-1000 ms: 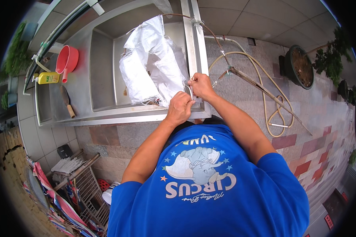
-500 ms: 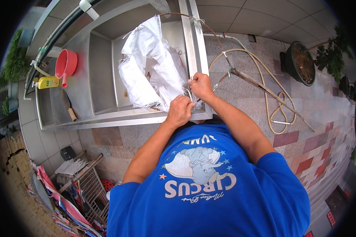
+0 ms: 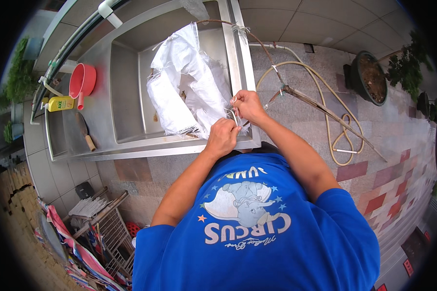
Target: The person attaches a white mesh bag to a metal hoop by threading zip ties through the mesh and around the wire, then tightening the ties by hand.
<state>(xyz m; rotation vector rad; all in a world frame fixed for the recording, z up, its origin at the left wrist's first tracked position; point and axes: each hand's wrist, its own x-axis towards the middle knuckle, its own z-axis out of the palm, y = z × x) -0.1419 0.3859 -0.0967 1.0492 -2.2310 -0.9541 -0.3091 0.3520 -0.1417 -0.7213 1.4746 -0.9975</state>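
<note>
A white woven sack [image 3: 172, 104] with frayed edges hangs in the metal sink, spread around a bent branch hoop [image 3: 265, 47]. White ties fasten the hoop, which joins a long wooden stick [image 3: 332, 114] at the right. At the sack's near right edge, my right hand [image 3: 249, 105] pinches a thin white strip [image 3: 234, 114]. Close beside it, my left hand [image 3: 223, 136] is closed at the sack's edge by the hoop; its curled fingers hide what they grip.
The metal sink [image 3: 124, 92] has a drainboard holding a red dipper [image 3: 82, 81], a yellow bottle [image 3: 60, 104] and a wooden-handled knife [image 3: 86, 131]. A hose [image 3: 320, 82] loops over the tiled floor. A potted plant [image 3: 369, 77] stands at the far right. A wooden rack [image 3: 111, 228] stands at the lower left.
My left hand has shifted slightly, and my right fingers have changed their pinch on the white strip. The sack and stick stay nearly in place.
</note>
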